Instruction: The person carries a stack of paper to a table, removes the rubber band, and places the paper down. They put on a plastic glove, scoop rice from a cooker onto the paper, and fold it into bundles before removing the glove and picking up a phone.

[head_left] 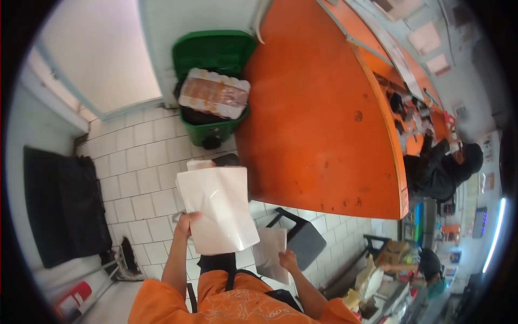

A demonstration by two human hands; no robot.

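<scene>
My left hand is closed on the edge of several white glossy sheets, which hang in front of my body and curl a little. In my right hand is a thinner, see-through sheet, pinched at its right edge and held low beside the white sheets. The fingertips behind both sheets are hidden. Both hands are above the tiled floor, with the dark stool just beyond my right hand.
Ahead stands a green bin, lid up, with packaging on top. A large orange panel rises to the right. A red cylinder is at lower left. Two other people are farther right, one near boxes.
</scene>
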